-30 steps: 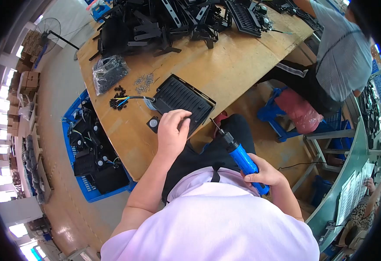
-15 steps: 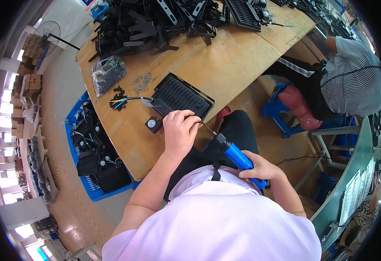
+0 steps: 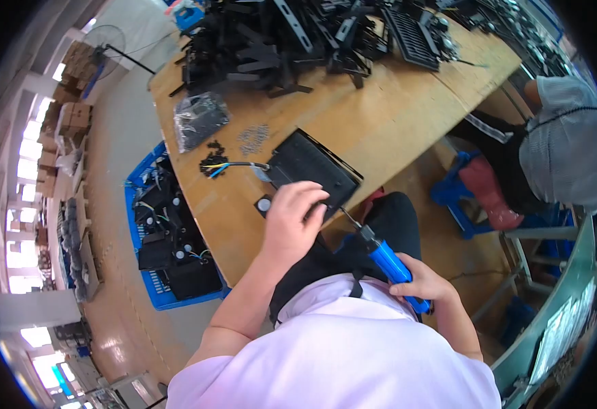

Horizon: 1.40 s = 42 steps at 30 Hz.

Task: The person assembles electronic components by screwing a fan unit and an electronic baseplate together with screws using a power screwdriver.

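Observation:
A black finned lamp housing (image 3: 315,170) lies near the front edge of the wooden table (image 3: 380,116), with coloured wires (image 3: 227,165) leading out of its left end. My left hand (image 3: 295,219) rests on the housing's near corner, fingers curled at the screwdriver's tip; what they pinch I cannot make out. My right hand (image 3: 422,285) grips a blue electric screwdriver (image 3: 387,259) whose bit points up toward the left hand. A small black part with a white disc (image 3: 263,204) lies just left of my left hand.
A pile of black brackets (image 3: 278,41) covers the table's far side. A bag of parts (image 3: 201,120) and loose screws (image 3: 252,138) lie at the left. A blue crate (image 3: 165,238) of housings stands on the floor. A seated person in a striped shirt (image 3: 564,150) is at the right.
The view has shifted so the table sits further right in the frame. My left hand has stayed on the housing's corner, and the screwdriver's tip has come up to meet its fingers.

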### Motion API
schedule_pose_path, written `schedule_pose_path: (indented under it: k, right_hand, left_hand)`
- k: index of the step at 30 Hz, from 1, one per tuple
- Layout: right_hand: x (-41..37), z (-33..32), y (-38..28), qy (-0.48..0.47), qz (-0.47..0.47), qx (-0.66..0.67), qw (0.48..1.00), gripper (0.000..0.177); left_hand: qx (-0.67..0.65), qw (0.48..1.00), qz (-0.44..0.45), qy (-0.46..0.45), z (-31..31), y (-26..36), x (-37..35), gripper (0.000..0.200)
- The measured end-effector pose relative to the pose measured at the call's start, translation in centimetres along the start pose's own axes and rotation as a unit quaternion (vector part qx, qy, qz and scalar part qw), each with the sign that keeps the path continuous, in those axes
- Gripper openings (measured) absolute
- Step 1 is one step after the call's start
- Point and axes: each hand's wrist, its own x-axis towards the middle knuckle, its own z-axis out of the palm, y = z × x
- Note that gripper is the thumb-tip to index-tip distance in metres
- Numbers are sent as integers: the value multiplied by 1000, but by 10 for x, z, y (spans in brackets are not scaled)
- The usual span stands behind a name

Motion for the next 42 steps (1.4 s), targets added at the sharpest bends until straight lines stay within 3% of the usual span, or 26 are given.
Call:
schedule_pose_path:
  k: [3,5,7,9,11,13,17,30,35,36,37,38,40,41,42]
  right_hand:
    - [2,-1,8,7,-14,17,1000,80]
    - [1,1,-1,-1,-5,34,999,79]
    - [2,1,2,-7,-10,43,999,78]
    - [3,0,4,-7,-14,46,999,78]
    - [2,1,3,-6,-11,48,999,78]
    - [2,2,9,-3,-23,54,998,73]
    - [2,3,11,-8,-13,83,996,65]
    - [2,6,6,-7,-3,68,998,69]
    - [4,11,3,-15,7,50,999,69]
    - [0,11,4,-1,5,54,999,69]
    - [5,12,5,-18,-3,30,999,71]
    - [3,15,7,-29,-18,68,997,74]
    - [12,15,25,-18,-77,-46,996,79]
    - [10,19,19,-30,-57,-34,997,79]
    - [23,21,36,3,-166,-63,984,74]
  left_hand:
    - [46,984,-28,169,-66,-11,37,11]
    - [-71,955,-162,239,-103,-47,63,13]
    - [-123,944,-195,235,-119,-99,93,15]
    - [-14,957,-272,97,-112,-175,103,21]
    - [117,969,-215,-29,-89,-201,102,23]
    - [171,955,-216,-113,-65,-214,97,23]
    - [213,967,-119,-69,-37,-236,82,14]
    - [187,968,-157,-59,-36,-231,79,8]
    - [206,968,-144,-27,-35,-238,75,16]
    - [224,950,-207,-62,-47,-214,79,22]
    - [227,926,-274,-127,-58,-198,86,26]
    - [210,928,-284,-118,-63,-182,87,28]
    - [227,908,-325,-137,-61,-162,92,28]
    - [194,930,-288,-123,-62,-161,88,27]
    - [153,943,-257,-148,-61,-204,84,27]
